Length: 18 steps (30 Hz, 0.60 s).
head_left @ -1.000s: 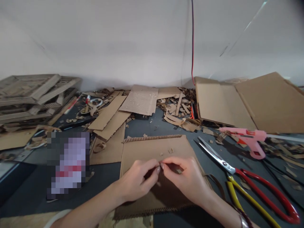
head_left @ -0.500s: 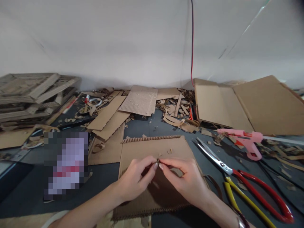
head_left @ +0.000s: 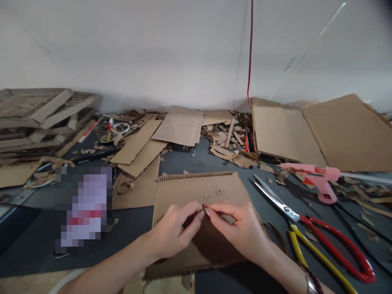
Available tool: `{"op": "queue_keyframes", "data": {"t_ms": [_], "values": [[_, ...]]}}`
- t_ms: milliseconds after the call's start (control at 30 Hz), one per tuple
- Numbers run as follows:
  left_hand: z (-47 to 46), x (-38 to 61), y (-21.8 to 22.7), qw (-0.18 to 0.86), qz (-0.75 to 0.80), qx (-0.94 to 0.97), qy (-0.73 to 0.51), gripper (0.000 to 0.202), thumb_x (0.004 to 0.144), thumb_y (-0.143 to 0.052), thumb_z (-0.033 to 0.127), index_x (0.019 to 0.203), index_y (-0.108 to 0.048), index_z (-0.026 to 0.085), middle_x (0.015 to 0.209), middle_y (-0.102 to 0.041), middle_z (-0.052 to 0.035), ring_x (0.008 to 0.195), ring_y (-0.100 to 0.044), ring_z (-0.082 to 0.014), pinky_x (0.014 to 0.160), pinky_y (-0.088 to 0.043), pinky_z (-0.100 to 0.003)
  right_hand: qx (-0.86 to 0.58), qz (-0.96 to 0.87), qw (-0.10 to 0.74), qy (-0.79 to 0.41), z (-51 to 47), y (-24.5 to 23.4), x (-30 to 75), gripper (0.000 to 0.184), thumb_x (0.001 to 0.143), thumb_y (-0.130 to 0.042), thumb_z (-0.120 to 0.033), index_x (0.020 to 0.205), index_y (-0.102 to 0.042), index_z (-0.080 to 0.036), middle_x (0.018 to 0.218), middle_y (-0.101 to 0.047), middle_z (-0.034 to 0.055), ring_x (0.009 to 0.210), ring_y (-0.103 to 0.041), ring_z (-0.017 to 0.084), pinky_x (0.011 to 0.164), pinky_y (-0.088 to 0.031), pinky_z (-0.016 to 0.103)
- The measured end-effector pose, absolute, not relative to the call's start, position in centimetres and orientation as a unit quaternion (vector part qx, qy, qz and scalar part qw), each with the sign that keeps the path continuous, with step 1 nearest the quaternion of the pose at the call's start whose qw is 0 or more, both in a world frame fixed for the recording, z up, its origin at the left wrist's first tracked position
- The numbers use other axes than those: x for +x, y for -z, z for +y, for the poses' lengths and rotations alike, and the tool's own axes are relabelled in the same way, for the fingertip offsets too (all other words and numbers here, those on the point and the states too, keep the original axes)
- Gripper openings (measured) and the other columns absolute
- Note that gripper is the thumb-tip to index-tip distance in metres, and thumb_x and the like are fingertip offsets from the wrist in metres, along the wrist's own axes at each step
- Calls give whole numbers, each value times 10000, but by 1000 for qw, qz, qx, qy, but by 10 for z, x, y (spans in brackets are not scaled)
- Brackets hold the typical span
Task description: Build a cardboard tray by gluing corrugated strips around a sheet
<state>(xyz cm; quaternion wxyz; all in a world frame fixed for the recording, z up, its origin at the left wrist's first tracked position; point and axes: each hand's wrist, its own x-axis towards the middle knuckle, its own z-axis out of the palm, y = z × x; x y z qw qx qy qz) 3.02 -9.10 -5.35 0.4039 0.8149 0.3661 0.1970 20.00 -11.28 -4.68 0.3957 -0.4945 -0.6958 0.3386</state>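
Observation:
My left hand (head_left: 176, 230) and my right hand (head_left: 240, 230) meet fingertip to fingertip over a flat sheet of corrugated cardboard (head_left: 196, 190). Both are closed in a pinch on a tiny dark piece (head_left: 203, 208) held between them; I cannot make out what it is. The sheet lies on the dark table straight in front of me, with a few small cardboard bits (head_left: 219, 191) on it just beyond my fingers.
Red-handled scissors (head_left: 309, 226) and yellow-handled ones (head_left: 315, 257) lie at the right. A pink glue gun (head_left: 318, 177) rests behind them. Large cardboard sheets (head_left: 321, 130) sit at back right, scraps (head_left: 229, 143) in the middle, stacked cardboard frames (head_left: 39, 118) at left. A blurred patch (head_left: 82, 208) covers something at left.
My hands have stayed pinched together over the sheet, with only small finger shifts. The view has tilted slightly.

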Motion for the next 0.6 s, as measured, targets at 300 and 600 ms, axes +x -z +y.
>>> {"op": "queue_keyframes", "data": {"t_ms": [300,600], "values": [[-90,31,55,380,369,826,-193,221,881,-338,230,694,-444,176,571,-466,36,518,-462,-85,508,-344,-185,-501,-704,420,-277,-113,48,199,150,738,-519,-126,675,-653,-151,603,-666,4,538,-611,101,535,-455,160],[-90,34,55,388,386,814,-194,234,874,-354,236,687,-478,169,541,-428,46,486,-421,-76,477,-317,-181,-542,-696,386,-269,-114,51,197,135,727,-498,-174,624,-584,-171,542,-612,-18,499,-576,101,496,-431,177]]}}
